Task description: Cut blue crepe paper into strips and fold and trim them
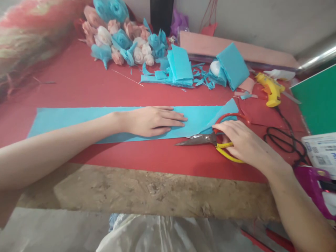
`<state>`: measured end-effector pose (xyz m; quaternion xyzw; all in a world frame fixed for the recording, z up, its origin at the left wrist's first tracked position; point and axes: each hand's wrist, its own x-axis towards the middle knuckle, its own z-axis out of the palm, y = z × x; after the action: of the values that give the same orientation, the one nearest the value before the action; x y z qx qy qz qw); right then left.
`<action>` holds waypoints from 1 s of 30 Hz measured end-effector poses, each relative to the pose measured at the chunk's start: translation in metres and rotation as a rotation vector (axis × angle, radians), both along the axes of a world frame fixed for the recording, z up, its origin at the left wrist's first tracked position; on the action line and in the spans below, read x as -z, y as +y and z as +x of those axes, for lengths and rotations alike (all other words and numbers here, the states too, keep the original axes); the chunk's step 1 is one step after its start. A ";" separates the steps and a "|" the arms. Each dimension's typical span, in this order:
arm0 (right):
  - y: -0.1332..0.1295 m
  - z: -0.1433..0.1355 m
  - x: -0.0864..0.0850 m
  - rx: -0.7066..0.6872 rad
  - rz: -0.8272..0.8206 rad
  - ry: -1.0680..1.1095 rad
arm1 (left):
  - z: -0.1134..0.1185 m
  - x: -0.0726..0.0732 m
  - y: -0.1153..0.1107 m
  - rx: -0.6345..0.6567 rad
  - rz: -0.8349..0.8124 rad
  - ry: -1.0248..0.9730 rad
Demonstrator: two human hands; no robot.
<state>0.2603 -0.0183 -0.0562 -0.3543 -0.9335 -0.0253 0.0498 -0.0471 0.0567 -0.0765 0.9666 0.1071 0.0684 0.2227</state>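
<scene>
Running below a grey wall (249, 21), the red-covered table (147, 157) carries a long blue strip (65, 120) across its front, which looks papery, light, soft and easily creased, probably best pinned flat mid-length and lifted by an edge. Now the left hand (149, 120) lies palm down on it, fingers slightly apart, while the right hand's (241, 138) fingers curl around the handles of the scissors (208, 138), by the near edge.
</scene>
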 end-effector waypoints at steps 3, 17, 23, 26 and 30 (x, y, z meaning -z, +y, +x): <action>0.000 0.003 -0.001 -0.018 -0.011 0.009 | 0.000 0.000 0.000 0.003 0.011 -0.001; -0.010 0.005 0.000 0.017 0.111 -0.192 | 0.000 0.002 0.000 0.018 0.043 -0.031; -0.013 -0.004 -0.003 0.043 0.177 -0.280 | 0.000 0.004 0.000 0.027 0.072 -0.053; -0.011 -0.006 -0.005 0.034 0.191 -0.284 | 0.000 0.003 0.001 0.031 0.053 -0.051; -0.007 -0.009 -0.003 0.016 0.208 -0.278 | 0.001 0.002 0.001 0.033 0.028 -0.040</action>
<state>0.2514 -0.0252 -0.0534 -0.3479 -0.9208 -0.1711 -0.0438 -0.0465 0.0578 -0.0789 0.9697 0.0856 0.0853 0.2124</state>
